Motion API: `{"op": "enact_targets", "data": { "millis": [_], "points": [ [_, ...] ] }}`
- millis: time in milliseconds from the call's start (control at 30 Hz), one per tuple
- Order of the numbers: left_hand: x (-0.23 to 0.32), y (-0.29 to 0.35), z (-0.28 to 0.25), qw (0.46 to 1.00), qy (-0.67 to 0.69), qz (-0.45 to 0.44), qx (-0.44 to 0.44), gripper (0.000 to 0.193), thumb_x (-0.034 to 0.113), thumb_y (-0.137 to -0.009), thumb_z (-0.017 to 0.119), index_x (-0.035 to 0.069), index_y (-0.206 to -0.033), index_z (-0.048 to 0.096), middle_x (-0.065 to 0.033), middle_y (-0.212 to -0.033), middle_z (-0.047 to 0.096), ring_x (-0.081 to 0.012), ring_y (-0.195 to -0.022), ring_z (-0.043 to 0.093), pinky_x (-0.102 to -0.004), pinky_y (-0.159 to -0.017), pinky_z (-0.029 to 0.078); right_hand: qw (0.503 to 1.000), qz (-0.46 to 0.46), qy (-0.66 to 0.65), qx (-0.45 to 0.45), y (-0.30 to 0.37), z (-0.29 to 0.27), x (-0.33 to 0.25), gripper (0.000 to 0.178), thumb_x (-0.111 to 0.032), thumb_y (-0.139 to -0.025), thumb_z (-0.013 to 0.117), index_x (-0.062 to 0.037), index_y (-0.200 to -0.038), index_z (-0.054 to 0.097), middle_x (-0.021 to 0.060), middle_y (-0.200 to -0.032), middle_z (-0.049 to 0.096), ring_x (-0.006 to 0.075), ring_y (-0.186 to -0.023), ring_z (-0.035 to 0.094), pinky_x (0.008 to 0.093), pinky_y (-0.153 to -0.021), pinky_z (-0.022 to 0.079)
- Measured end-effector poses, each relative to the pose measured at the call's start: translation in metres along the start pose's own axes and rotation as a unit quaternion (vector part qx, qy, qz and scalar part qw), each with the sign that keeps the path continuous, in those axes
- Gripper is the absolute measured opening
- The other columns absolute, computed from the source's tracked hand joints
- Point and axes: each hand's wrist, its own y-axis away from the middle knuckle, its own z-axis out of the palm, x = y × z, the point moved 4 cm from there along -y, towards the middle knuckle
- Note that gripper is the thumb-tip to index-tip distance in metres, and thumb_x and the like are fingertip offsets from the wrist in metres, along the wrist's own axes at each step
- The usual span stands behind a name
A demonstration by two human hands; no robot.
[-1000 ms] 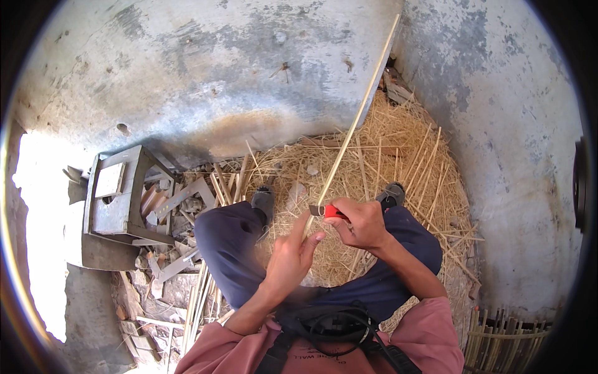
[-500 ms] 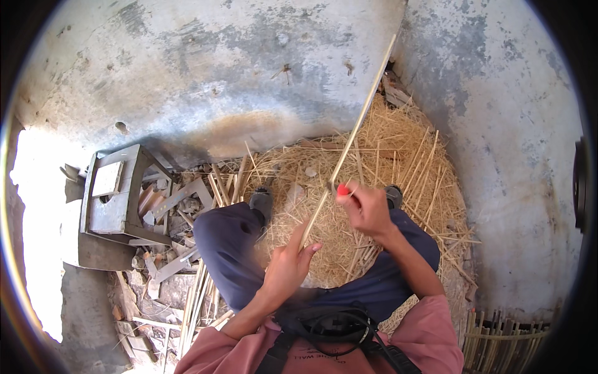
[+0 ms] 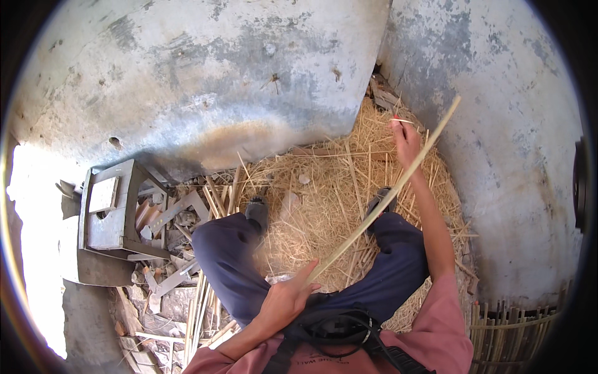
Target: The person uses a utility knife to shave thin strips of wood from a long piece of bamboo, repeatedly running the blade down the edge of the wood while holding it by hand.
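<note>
My left hand (image 3: 288,300) is closed round the lower end of a long, flat, pale bamboo strip (image 3: 398,185). The strip slants up to the far right, passing over my right knee and beside my right forearm. My right hand (image 3: 406,144) is stretched out ahead over the straw, its fingers closed. A small red thing (image 3: 397,117) shows at its fingertips, with a thin pale sliver across it; what kind of thing the red one is, I cannot make out.
Straw and shavings (image 3: 305,218) cover the floor between my feet. On the left, a worn wooden stool (image 3: 109,196) lies tipped beside rubble and loose sticks (image 3: 198,305). Walls rise ahead and to the right. A slatted bamboo piece (image 3: 514,333) stands at the lower right.
My right hand has moved off the strip, forward and to the right. The strip's far end has swung right and down, while my left hand keeps hold of its lower end.
</note>
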Motion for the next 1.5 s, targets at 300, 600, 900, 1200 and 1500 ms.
{"op": "enact_targets", "data": {
  "millis": [300,600,900,1200,1500],
  "points": [
    [-0.006,-0.018,-0.02,0.993,0.045,-0.099,0.037,0.04,0.022,-0.111,0.048,0.002,-0.143,0.059,-0.0229,-0.071,0.058,-0.0399,-0.065,0.062,-0.0479,-0.064,0.046,0.853,-0.018,0.105,-0.51,0.086,0.049,0.05,0.054,-0.05,-0.099,0.067,-0.0081,-0.132,0.069,0.0204,-0.119,0.075,0.0376,-0.11,0.072,0.0477,-0.096,0.054],
    [-0.006,-0.043,-0.027,0.98,0.155,-0.084,0.089,0.044,0.031,-0.115,0.045,-0.003,-0.131,0.067,0.0074,-0.067,0.038,-0.0022,-0.061,0.036,-0.0236,-0.056,0.031,0.88,0.066,0.266,-0.388,0.077,0.035,-0.032,0.056,-0.059,-0.101,0.058,-0.0057,-0.105,0.072,0.0167,-0.095,0.076,0.0364,-0.093,0.074,0.0496,-0.081,0.055],
    [0.009,-0.06,-0.035,0.983,0.118,-0.043,0.138,0.036,0.014,-0.105,0.067,0.001,-0.135,0.051,0.0047,-0.074,0.058,-0.0009,-0.066,0.045,-0.022,-0.057,0.033,0.835,-0.02,0.139,-0.532,0.092,0.012,0.001,0.057,-0.058,-0.102,0.06,-0.0024,-0.11,0.072,0.0149,-0.083,0.068,0.0291,-0.075,0.064,0.0437,-0.07,0.049],
    [0.009,-0.065,-0.033,0.979,0.161,-0.027,0.121,0.067,0.015,-0.09,0.086,0.006,-0.136,0.039,0.0016,-0.079,0.06,-0.004,-0.065,0.051,-0.0219,-0.059,0.042,0.927,-0.04,-0.14,-0.346,0.104,0.029,-0.096,0.04,-0.042,-0.107,0.06,-0.0026,-0.102,0.063,0.0032,-0.084,0.063,0.0118,-0.07,0.053,0.0304,-0.064,0.043],
    [0.014,-0.071,-0.033,0.967,0.222,0.016,0.128,0.084,0.019,-0.077,0.098,0.007,-0.136,0.039,-0.0015,-0.09,0.069,-0.0032,-0.069,0.054,-0.0195,-0.06,0.045,0.857,-0.259,-0.195,-0.4,0.172,0.06,-0.161,0.03,-0.034,-0.095,0.074,-0.0062,-0.101,0.067,0.0077,-0.082,0.068,0.0287,-0.064,0.067,0.0379,-0.058,0.052]
  ]
}}
